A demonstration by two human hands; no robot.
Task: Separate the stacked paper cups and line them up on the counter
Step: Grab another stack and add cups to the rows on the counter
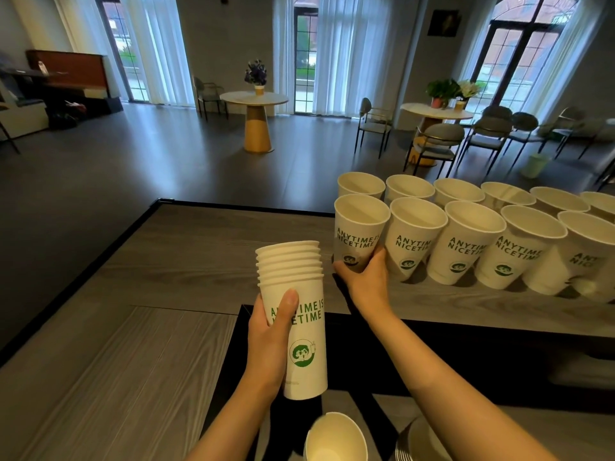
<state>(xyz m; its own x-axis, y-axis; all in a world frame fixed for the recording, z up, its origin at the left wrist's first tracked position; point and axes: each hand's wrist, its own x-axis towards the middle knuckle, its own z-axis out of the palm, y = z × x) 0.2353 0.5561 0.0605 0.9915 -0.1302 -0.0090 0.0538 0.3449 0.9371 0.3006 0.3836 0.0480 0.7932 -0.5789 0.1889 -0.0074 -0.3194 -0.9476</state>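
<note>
Stack of paper cups (294, 314) was held upright in the left hand (271, 331), thumb across the print and fingers wrapped behind, just above the near edge of the counter (186, 261); thin, light, easily dented walls, probably best taken low on the body or at the stiffer rolled rim, with a gentle squeeze. Right hand (364, 277), arm reached forward, gripped the base of a single cup (359, 232) at the left end of the front row of cups (472, 244), apparently setting it in line.
</note>
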